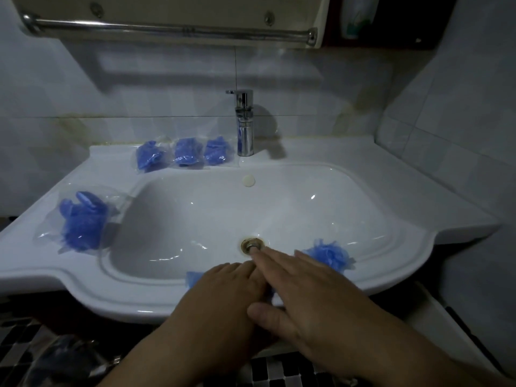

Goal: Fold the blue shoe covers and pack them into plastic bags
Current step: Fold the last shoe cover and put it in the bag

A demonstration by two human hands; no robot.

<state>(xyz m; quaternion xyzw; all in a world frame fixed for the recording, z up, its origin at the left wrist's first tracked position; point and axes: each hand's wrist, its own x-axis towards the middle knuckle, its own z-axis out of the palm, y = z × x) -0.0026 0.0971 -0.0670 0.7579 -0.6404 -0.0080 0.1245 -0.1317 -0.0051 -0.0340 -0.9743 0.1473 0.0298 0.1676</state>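
My left hand [223, 297] and my right hand [310, 289] lie flat, palms down, side by side on the front rim of the white sink [83, 277]. They press on a blue shoe cover [194, 277], mostly hidden under them, with one corner showing at the left. A loose crumpled blue shoe cover [329, 255] sits on the rim just right of my right hand. Three bagged shoe covers [185, 153] stand in a row behind the basin, left of the tap. A bigger bagged bundle [81, 219] rests on the left rim.
A chrome tap [245, 124] rises at the back centre. The drain [252, 244] lies just beyond my fingertips. A metal towel rail [167, 27] runs overhead. Tiled walls close in at the back and right. Crumpled clear plastic [69, 356] lies below the sink's front edge.
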